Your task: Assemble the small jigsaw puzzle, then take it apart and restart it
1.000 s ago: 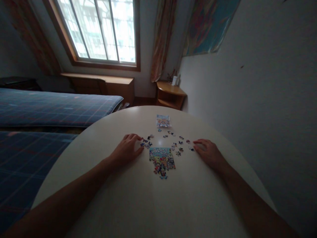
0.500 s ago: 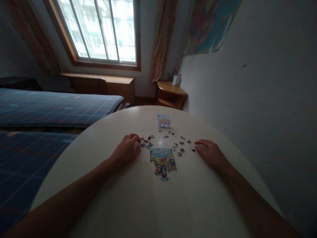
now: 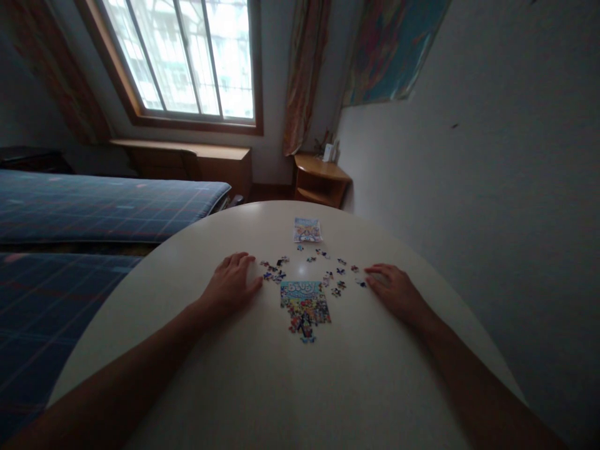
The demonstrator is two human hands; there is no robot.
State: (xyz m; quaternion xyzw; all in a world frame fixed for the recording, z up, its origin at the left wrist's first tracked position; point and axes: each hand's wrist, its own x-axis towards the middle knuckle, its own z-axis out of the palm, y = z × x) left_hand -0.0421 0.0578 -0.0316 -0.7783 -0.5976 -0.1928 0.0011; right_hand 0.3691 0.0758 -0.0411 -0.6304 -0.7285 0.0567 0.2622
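A partly assembled jigsaw puzzle [image 3: 305, 303] lies flat on the round white table [image 3: 300, 394], its lower edge ragged. My left hand [image 3: 233, 278] rests on the tabletop with fingers apart and nothing in them, just left of a cluster of loose puzzle pieces [image 3: 274, 273]. On the other side, my right hand [image 3: 391, 287] lies with fingers stretched out, its tips close to a loose puzzle piece [image 3: 360, 283]; I cannot tell whether they touch. Several more puzzle pieces [image 3: 341, 284] are scattered between the assembled part and my right hand.
Beyond the pieces lies a small printed picture sheet or packet [image 3: 307, 230]. A bed with a blue checked mattress [image 3: 107, 206] borders the table on the left. The white wall [image 3: 506, 219] runs along the right. A wooden corner shelf [image 3: 321, 178] stands behind the table.
My left hand has drawn slightly left from the loose pieces, and its fingers have spread. My right hand stays almost where it was. The whole view has shifted a little.
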